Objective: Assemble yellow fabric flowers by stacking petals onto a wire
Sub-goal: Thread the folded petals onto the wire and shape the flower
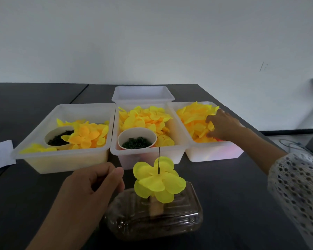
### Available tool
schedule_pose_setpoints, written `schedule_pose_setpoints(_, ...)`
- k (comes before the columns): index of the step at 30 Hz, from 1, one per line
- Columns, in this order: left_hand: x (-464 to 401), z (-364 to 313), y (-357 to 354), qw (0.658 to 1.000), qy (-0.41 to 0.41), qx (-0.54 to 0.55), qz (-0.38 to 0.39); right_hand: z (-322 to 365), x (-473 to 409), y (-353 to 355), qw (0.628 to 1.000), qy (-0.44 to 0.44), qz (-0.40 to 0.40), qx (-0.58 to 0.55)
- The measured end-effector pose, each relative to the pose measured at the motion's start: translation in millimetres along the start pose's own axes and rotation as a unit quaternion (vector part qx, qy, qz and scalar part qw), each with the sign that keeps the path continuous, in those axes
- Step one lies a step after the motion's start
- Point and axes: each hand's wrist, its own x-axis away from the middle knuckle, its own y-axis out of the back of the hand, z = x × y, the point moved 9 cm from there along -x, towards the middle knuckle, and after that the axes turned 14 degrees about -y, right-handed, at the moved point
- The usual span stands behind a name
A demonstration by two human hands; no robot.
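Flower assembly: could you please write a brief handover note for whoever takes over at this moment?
Left hand: loosely curled beside the wire, holding nothing visible.
Right hand: reaching into the right bin, fingers among its yellow petals.
Done: a few petal layers sit threaded on the upright wire, on the clear stand.
Left: pick up a petal, thread it on, keep stacking.

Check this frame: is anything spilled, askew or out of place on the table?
Nothing spilled. One oddity: in the left bin, an orange-yellow flower lies over the rim of the paper cup of dark rings. The wire stands upright through the stacked petals.
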Motion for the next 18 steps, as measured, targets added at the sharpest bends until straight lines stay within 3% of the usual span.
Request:
schedule_pose_setpoints(4,0,-6,6,1.000,-0.011,-0.021,-0.010,-4,2,-2,0.996,-0.015,0.016,-0.089)
schedule_pose_setpoints(10,2,-18,10,0.999,-0.032,-0.011,-0.015,6,10,26,0.986,0.002,-0.061,-0.155)
schedule_pose_setpoints(18,10,-31,17,0.998,-0.047,-0.013,-0.033,4,32,74,0.939,0.035,-0.092,-0.329)
